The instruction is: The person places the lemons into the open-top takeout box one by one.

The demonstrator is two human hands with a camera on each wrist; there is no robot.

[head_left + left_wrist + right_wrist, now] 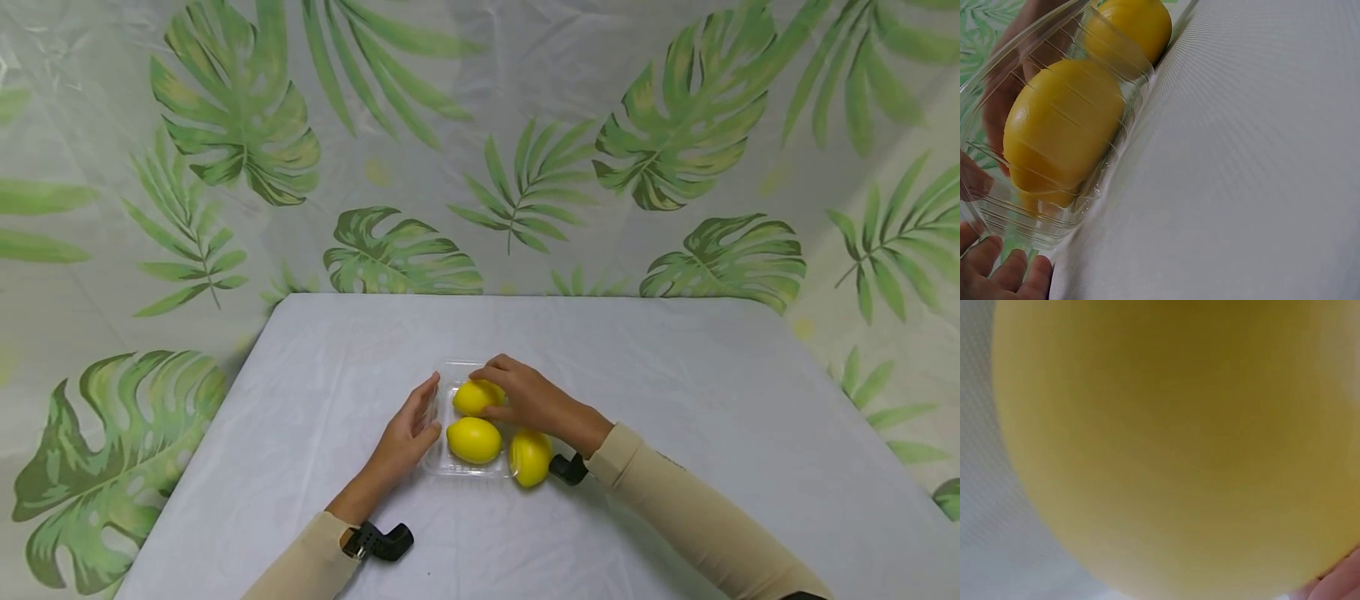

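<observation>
Three lemons (474, 440) show in head view, one in right wrist's.

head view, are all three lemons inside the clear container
No, one lemon sits outside the clear container, by its near right corner.

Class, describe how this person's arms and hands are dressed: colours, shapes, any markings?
Both the left hand and the right hand are ungloved. The left sleeve and right sleeve are long and plain beige; the right ends in a wide cuff and has a small dark mark, too small to read. Each wrist carries a small black device.
</observation>
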